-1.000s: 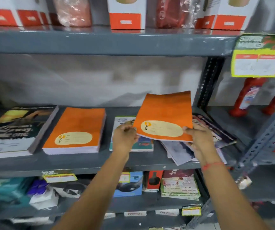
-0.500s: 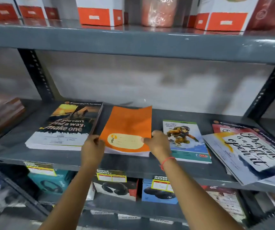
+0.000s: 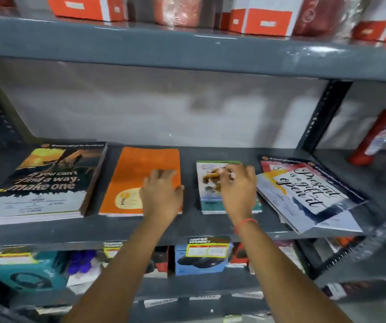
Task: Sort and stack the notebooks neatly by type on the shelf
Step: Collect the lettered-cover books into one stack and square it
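Note:
An orange notebook stack (image 3: pixel 138 169) lies flat on the grey shelf (image 3: pixel 117 231), left of centre. My left hand (image 3: pixel 161 194) rests over its right side, fingers spread, holding nothing. To its right lies a thin teal-edged notebook with a cartoon cover (image 3: pixel 210 201); my right hand (image 3: pixel 238 185) hovers over it, fingers loosely apart. At the far left sits a thick stack of dark "make one" notebooks (image 3: pixel 45 183). A skewed pile of "Present is a gift" notebooks (image 3: pixel 308 192) overhangs the shelf front on the right.
Orange and white boxes (image 3: pixel 266 22) line the shelf above. Red bottles (image 3: pixel 378 136) stand in the bay to the right, past a black upright (image 3: pixel 320 115). Boxed headphones (image 3: pixel 201 259) and price tags fill the shelf below.
The orange notebook went from the right pile onto the orange stack and was let go. My right hand has since moved right over the cartoon notebook; my left hand slid to the stack's right side.

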{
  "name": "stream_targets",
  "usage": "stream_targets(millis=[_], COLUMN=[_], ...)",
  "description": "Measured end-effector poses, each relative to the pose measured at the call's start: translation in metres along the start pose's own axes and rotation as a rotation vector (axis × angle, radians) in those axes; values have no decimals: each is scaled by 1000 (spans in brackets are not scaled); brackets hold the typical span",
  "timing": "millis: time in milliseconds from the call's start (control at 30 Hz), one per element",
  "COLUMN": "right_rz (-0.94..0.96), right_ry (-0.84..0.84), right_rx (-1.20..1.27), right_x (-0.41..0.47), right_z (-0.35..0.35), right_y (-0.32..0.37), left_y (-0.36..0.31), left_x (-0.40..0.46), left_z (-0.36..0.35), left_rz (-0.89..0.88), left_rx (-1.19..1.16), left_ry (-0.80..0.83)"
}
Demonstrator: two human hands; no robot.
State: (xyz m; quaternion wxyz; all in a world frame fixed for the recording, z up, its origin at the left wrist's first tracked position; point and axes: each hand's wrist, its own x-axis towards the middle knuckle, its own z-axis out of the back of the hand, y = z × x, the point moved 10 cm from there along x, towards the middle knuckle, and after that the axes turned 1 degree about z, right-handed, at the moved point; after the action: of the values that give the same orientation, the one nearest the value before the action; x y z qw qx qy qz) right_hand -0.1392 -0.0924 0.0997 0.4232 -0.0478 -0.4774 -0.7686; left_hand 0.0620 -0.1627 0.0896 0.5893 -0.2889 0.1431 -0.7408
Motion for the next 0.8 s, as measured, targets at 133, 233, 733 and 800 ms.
stream_targets(millis=[133,233,733,800], right_rz=[-157,-317,-967,-988], right_ry=[-75,24,501,458], right_rx=[-66,-142,788,800], right_x=[23,26,-30,-29], right_z=[57,89,64,69], right_y=[-80,-150,-250,-254], left_y=[-106,-170,-188,-193], left_x=[-9,-13,27,27], left_z=[-65,-122,-262,-259], left_rz=[-244,-354,-102,-111], left_rx=[-72,143,572,547], left_ry=[130,241,634,579])
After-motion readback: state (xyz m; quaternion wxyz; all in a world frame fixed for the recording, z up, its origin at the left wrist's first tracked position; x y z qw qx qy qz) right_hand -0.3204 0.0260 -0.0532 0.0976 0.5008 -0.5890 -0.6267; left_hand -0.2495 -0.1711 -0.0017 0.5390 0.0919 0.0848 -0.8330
